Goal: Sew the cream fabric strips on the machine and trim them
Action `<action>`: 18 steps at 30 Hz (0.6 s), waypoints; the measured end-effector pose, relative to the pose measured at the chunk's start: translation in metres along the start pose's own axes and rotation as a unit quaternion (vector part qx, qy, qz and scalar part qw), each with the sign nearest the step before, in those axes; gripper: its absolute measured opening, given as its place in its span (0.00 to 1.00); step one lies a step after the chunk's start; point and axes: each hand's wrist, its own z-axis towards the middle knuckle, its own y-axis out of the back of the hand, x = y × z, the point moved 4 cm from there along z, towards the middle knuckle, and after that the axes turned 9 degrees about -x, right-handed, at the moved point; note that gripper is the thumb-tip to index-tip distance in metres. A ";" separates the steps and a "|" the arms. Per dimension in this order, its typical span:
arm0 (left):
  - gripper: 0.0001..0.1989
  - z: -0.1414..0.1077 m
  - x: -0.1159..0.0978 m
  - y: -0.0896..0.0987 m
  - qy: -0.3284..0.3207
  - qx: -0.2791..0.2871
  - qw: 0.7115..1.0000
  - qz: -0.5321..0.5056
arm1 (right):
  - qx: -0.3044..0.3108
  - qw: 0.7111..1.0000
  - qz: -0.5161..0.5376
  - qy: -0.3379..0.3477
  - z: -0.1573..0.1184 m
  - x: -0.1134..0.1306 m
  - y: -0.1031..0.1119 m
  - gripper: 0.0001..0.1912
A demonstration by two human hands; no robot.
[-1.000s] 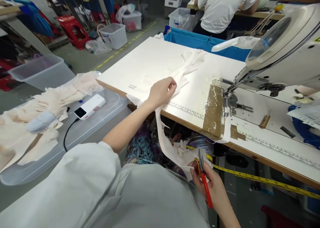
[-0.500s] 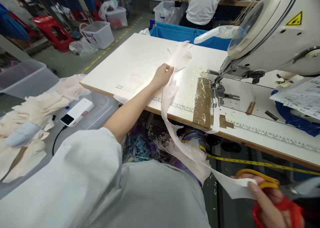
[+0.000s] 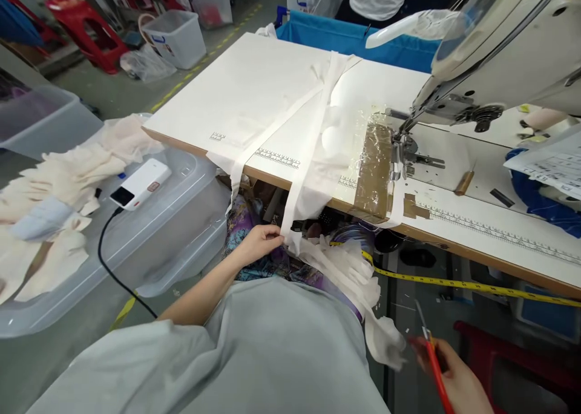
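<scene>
My left hand (image 3: 261, 244) is closed in a pinch on the lower end of a long pale fabric strip (image 3: 311, 138), just below the table's front edge. The strip runs up across the white sewing table (image 3: 227, 78), where another strip (image 3: 276, 120) angles down to the left and hangs over the edge. A bunch of cream fabric (image 3: 349, 275) lies on my lap, its tail hanging to the right. At lower right, my right hand (image 3: 460, 377) is wrapped around scissors (image 3: 434, 359) with red and orange handles, blades pointing up. The fabric tail hangs near them.
A sewing machine (image 3: 503, 69) stands on the right, with a wooden-handled awl (image 3: 465, 183) by it. A yellow tape measure (image 3: 436, 283) hangs below the edge. Left, a plastic box lid (image 3: 184, 202) bears a white device (image 3: 141, 184) and cream fabric pieces (image 3: 59, 184).
My left hand has come back from the tabletop to below the front edge, drawing the strip along. The fabric end at my right hand has been let go; the scissors now point upward.
</scene>
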 end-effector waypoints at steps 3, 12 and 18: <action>0.12 -0.018 -0.006 -0.015 0.054 0.054 0.992 -0.102 | 0.039 0.998 0.033 -0.024 0.006 0.033 -0.011 0.24; 0.23 -0.038 -0.002 -0.025 0.082 0.055 0.979 -0.181 | 0.353 0.897 0.195 0.182 0.031 0.186 -0.030 0.22; 0.23 -0.037 -0.002 -0.009 0.078 0.025 0.982 -0.169 | 0.395 0.867 0.121 0.279 0.066 0.236 -0.054 0.26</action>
